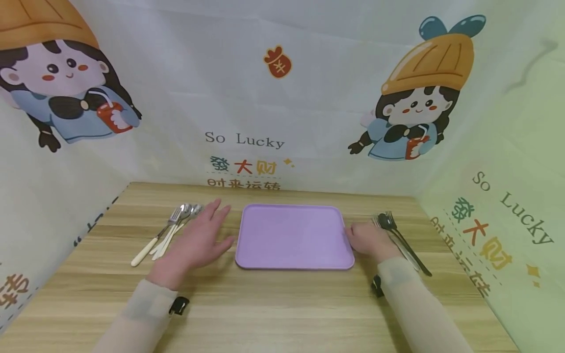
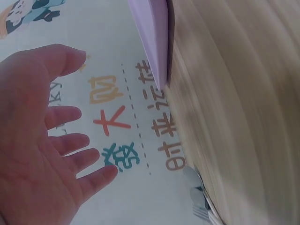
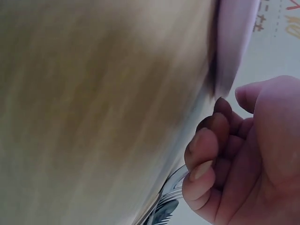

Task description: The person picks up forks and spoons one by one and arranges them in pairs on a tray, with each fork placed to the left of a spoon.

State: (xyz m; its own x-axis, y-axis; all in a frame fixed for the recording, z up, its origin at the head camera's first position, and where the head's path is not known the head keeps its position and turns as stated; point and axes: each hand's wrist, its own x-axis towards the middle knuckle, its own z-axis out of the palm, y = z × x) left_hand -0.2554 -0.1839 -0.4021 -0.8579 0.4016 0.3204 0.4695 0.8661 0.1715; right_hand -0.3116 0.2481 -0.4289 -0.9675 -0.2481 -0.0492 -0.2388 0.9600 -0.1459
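Observation:
A flat purple tray [image 1: 293, 238] with rounded corners and a raised rim lies on the wooden table. At its right edge is my right hand [image 1: 368, 240], fingers curled; in the right wrist view the tray's edge [image 3: 229, 56] reaches between thumb and index fingertip, which pinch it. My left hand [image 1: 198, 240] hovers left of the tray, apart from it, its fingers spread and holding nothing. The left wrist view shows that palm [image 2: 37, 154] bare, with the tray's rim [image 2: 154, 42] above and to the right.
Left of the left hand lie a fork [image 1: 154, 242] with a cream handle and several spoons [image 1: 185, 211]. Beyond the right hand are a black spoon [image 1: 385, 221], a black fork [image 1: 410, 250] and silver cutlery, partly hidden. Printed cloth [image 1: 309, 108] surrounds the table [image 1: 273, 314].

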